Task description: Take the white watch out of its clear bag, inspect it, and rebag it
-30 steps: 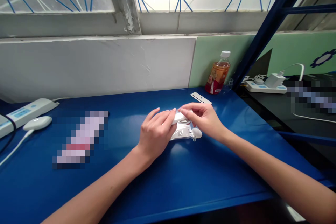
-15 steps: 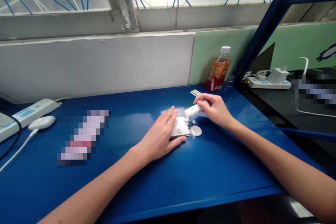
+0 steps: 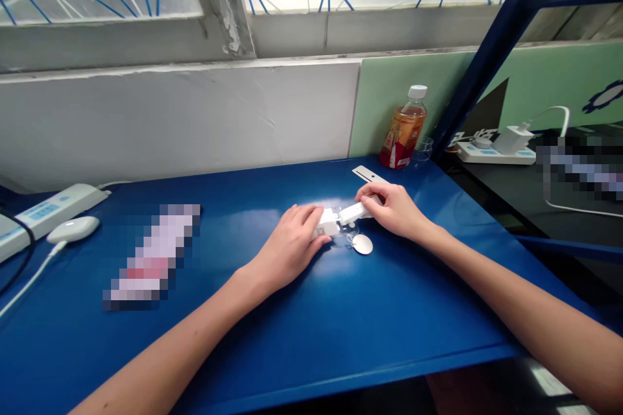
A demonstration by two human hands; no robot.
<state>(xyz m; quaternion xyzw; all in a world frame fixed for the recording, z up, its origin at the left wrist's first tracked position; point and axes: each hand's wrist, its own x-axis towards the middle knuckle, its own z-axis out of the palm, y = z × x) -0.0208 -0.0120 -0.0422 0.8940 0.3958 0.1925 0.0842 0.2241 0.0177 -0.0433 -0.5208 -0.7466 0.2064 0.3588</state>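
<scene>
White pieces were held at the blue desk (image 3: 302,350): a block (image 3: 328,222) by the left hand (image 3: 291,240), a bar (image 3: 351,212) pinched by the right hand (image 3: 392,207). Beside these a disc (image 3: 363,244) was seen; behind, a strip (image 3: 368,174) was partly covered near a bottle (image 3: 415,111), its label (image 3: 403,133) illegible.

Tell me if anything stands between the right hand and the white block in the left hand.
The white oblong piece, held by the right hand, fills most of the gap to the white block, with clear plastic beside it. The white disc lies nearer the viewer, off that line.
</scene>
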